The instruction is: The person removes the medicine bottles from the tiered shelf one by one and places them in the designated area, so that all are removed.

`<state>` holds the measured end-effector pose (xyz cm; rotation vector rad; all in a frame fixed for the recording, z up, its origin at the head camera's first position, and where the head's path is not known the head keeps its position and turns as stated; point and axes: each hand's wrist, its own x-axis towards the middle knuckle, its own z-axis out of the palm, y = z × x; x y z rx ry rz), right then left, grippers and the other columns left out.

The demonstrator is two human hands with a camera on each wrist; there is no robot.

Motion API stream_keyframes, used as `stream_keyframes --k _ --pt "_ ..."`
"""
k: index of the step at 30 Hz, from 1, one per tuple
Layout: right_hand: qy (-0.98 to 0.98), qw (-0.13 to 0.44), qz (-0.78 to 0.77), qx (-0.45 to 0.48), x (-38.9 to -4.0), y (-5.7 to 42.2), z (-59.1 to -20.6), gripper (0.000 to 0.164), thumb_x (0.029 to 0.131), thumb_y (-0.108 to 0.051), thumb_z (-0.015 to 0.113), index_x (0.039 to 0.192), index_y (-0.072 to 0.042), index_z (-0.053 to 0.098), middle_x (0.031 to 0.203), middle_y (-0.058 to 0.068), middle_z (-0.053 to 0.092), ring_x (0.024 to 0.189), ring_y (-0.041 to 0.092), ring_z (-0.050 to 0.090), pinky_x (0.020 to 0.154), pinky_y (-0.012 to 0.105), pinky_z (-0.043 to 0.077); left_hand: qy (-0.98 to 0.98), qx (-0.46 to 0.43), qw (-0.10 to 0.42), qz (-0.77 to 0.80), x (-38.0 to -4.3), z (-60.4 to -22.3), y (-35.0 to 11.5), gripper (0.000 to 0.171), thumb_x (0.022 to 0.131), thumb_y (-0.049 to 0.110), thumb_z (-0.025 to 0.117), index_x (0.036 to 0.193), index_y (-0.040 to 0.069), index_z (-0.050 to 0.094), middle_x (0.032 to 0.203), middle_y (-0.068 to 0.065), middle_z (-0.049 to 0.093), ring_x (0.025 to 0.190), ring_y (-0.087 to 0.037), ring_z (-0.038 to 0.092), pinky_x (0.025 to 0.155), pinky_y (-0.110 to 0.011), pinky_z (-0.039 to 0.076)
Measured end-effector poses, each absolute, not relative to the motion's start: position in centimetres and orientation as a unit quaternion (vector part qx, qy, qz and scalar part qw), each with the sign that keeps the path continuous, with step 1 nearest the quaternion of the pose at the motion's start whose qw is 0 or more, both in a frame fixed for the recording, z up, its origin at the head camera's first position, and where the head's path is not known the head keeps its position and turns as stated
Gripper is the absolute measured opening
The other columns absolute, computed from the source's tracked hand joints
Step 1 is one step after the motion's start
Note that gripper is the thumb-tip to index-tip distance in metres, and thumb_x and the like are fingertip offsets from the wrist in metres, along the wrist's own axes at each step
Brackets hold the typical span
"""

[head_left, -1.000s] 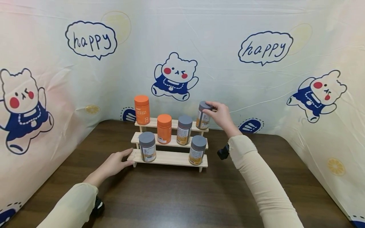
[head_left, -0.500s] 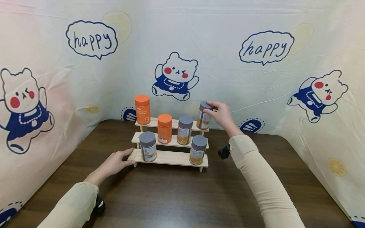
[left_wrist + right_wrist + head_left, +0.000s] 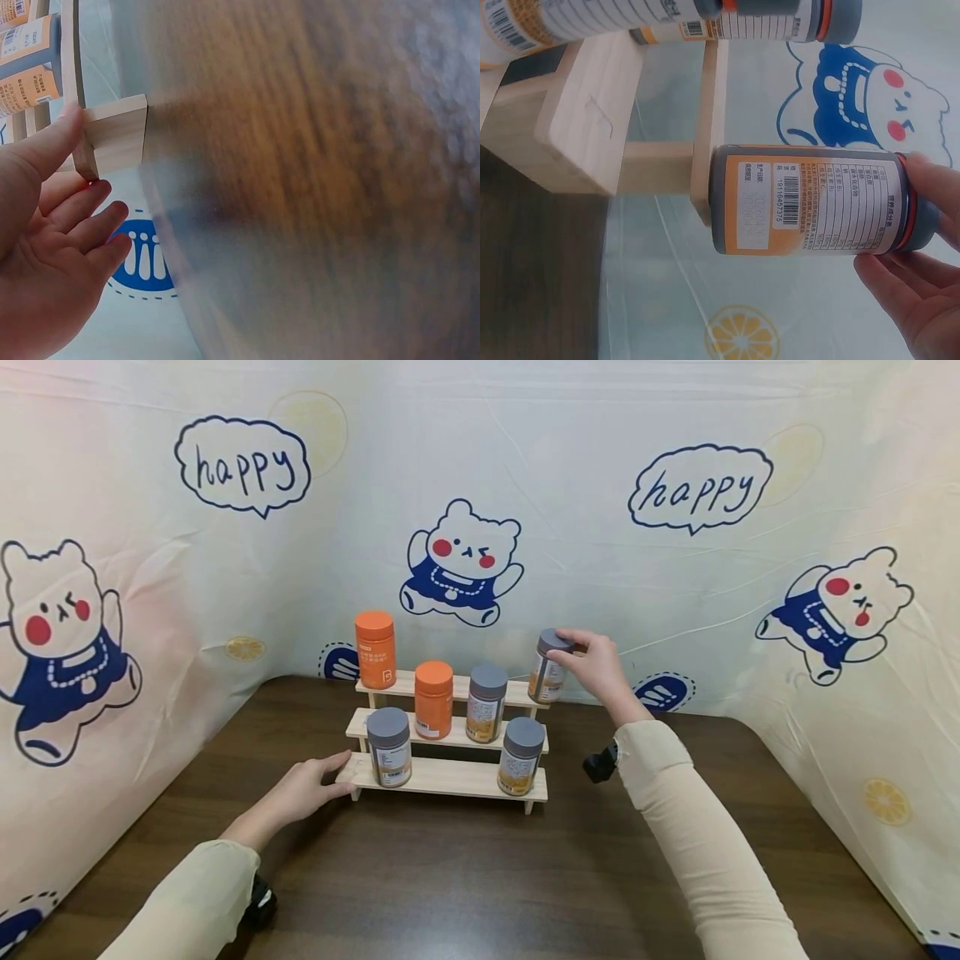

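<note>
In the head view, my right hand (image 3: 600, 667) pinches the grey lid of a jar (image 3: 547, 681) at the right end of the top step. The right wrist view shows this jar (image 3: 810, 201) with its base at the step's end, partly beyond it; fingers and thumb are on either side of the lid. My left hand (image 3: 302, 790) holds the left end of the bottom step of a three-step wooden rack (image 3: 450, 777). In the left wrist view the thumb lies on one face of the board (image 3: 84, 154), with a finger on the other.
An orange jar (image 3: 376, 652) stands on the top step's left. The middle step bears an orange jar (image 3: 432, 700) and a grey-lidded jar (image 3: 486, 703). Two grey-lidded jars, left (image 3: 389, 747) and right (image 3: 520, 757), stand on the bottom step. Behind the brown table (image 3: 450, 877) hangs a printed cloth.
My right hand has shifted the grey-lidded jar slightly to the right along the top step within the last half second. The left hand and the other jars have stayed in place.
</note>
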<state>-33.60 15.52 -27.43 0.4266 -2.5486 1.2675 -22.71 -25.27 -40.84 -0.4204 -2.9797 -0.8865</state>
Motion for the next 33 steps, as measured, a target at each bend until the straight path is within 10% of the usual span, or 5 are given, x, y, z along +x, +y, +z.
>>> stream_keyframes --k 33 --pt "-0.883 0.152 0.432 0.106 -33.2 21.4 -31.1 0.048 0.085 -0.023 0.067 0.127 -0.002 0.055 0.126 0.019 0.052 0.111 0.032 0.052 0.086 0.045 0.045 -0.950 -0.128 -0.007 -0.285 -22.5 -40.6 -25.3 0.065 0.086 0.030 0.065 0.133 -0.008 0.042 0.131 -0.027 0.043 0.118 -0.043 0.042 0.094 -0.055 0.034"
